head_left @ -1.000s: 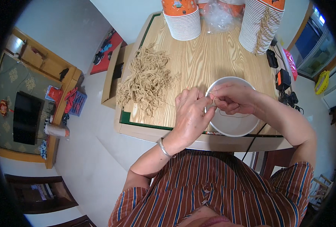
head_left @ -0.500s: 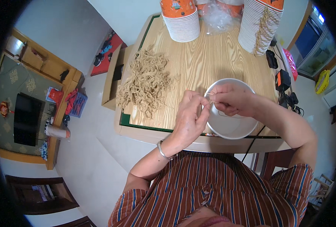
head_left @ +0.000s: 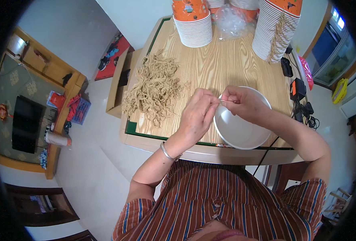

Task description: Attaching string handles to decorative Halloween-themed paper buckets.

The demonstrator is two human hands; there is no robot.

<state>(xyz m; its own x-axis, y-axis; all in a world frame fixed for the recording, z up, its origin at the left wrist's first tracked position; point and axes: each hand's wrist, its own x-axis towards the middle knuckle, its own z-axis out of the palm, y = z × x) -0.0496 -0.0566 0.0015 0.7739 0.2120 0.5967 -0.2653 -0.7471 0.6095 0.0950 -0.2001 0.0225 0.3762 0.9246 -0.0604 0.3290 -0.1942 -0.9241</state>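
Observation:
My left hand [head_left: 196, 118] and my right hand [head_left: 250, 106] meet fingertip to fingertip over the left rim of a white paper bucket [head_left: 244, 134]. Both are closed in a pinch on a short, thin piece of string [head_left: 223, 101]; most of it is hidden by the fingers. The bucket stands open end up near the table's front edge, with only its pale inside showing. Left of my hands lies a loose, tangled heap of tan string [head_left: 156, 86].
Tall stacks of white and orange paper buckets [head_left: 193, 30] stand at the back, with strings draped over the right stack [head_left: 262, 38]. Between them sits a clear plastic bag [head_left: 231, 24]. Black adapters and cables [head_left: 300, 94] line the right edge. A cardboard box [head_left: 119, 86] stands left of the table.
My hands have shifted slightly left and up, and the right fingers now pinch nearer the left fingertips. The string loop seen over the bucket's inside no longer shows.

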